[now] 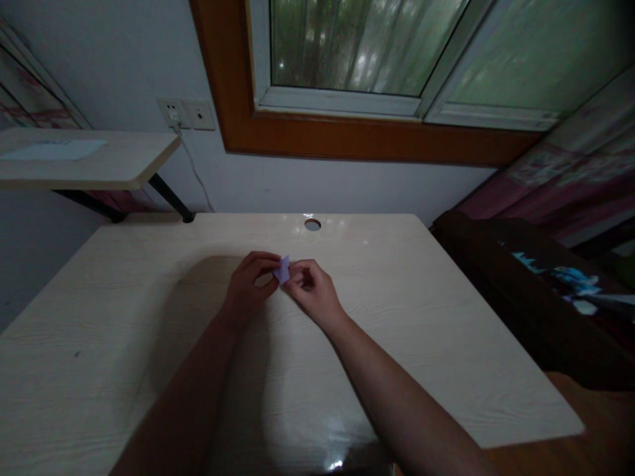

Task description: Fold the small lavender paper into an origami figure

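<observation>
Lilac paper [282, 270] pinched between two hands above the bench [421, 344]

Near the centre of the frame, the small, angular lilac paper sits between the fingertips of both hands. The left hand [249, 283] grips its left side, thumb below and fingers above, with a rounded gap between thumb and fingers. The right hand [318, 291] has its thumb and fingertips drawn close together at the paper's right edge, the other fingers curled in. Both forearms reach in from the bottom of the frame, and a broad shadow falls on the bench to the left of the hands.

Beyond the hands, a round hole [312, 225] is cut near the far edge of the bench. At upper left, a raised shelf [133, 155] on dark legs carries a pale sheet [54, 150]; just right of it, a white cord [196, 168] hangs from a wall socket [173, 114]. A brown-framed window [347, 46] fills the upper middle, with a patterned curtain [533, 175] at right.
</observation>
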`<state>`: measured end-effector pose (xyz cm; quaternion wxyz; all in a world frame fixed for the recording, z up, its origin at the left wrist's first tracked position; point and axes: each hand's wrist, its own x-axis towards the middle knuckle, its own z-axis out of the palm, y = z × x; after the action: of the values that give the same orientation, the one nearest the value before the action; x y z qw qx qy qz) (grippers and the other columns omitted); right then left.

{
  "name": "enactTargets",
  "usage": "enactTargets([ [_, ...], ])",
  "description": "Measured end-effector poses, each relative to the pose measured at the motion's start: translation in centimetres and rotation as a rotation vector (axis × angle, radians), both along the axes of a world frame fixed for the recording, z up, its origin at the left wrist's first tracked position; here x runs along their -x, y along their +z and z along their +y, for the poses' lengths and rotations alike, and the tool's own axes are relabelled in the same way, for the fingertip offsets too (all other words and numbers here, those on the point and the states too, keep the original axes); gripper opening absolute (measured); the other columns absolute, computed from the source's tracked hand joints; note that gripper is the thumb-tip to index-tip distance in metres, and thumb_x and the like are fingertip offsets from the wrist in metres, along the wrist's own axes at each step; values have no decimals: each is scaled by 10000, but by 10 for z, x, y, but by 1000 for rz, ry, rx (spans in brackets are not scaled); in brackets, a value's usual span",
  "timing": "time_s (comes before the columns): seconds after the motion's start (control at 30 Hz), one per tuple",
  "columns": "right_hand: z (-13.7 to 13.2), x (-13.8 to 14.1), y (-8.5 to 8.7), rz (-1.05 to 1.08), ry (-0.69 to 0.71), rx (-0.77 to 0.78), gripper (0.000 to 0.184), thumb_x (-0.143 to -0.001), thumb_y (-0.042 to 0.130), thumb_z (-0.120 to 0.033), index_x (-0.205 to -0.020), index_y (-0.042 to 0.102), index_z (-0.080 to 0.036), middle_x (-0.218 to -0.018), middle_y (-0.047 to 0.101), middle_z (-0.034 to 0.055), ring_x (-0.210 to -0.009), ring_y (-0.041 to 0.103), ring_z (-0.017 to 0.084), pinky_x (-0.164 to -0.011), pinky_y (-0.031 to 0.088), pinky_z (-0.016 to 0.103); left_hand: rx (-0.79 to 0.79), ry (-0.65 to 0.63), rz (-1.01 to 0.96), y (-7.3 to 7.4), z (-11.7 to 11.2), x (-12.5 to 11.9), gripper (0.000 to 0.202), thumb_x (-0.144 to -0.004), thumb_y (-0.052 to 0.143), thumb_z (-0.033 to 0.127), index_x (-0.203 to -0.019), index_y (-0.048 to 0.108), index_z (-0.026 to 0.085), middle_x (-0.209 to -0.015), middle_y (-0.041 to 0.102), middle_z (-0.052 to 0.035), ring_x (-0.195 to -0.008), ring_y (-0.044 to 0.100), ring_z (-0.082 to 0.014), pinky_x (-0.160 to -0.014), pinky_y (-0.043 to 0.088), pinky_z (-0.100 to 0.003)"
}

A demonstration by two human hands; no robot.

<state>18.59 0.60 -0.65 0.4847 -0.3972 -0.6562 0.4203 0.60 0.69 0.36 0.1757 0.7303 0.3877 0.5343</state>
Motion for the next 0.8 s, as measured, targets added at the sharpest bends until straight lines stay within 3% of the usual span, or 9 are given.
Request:
enactTargets([
  [0.23, 0, -1, 2, 9, -18, -37, 174, -840, 640, -243, -1011, 615, -223, -752, 630, -6, -647, 605, 136, -613, 492, 254, -8, -9, 13, 4, -1, -1, 195, -816, 696, 114, -986, 675, 208, -1069, 666, -71, -1001, 661, -170, -842, 592, -297],
  [0.57, 1, -3, 2, -46, -43, -144, 230, -819, 566, -130, -1000, 667, -228, -954, 645, 33, -812, 607, 161, -720, 491, 278, -6, -10, 34, -1, 0, 0, 202, -828, 709, 154, -1017, 699, 227, -1096, 664, -82, -1028, 662, -194, -908, 578, -357],
  [0.8, 2, -2, 2, -38, -25, -132, 218, -835, 573, -150, -1013, 668, -234, -927, 628, 27, -781, 589, 159, -700, 490, 281, -35, -10, 60, 1, 0, 1, 225, -827, 713, 149, -1035, 716, 236, -1093, 666, -75, -1025, 659, -187, -901, 578, -350],
])
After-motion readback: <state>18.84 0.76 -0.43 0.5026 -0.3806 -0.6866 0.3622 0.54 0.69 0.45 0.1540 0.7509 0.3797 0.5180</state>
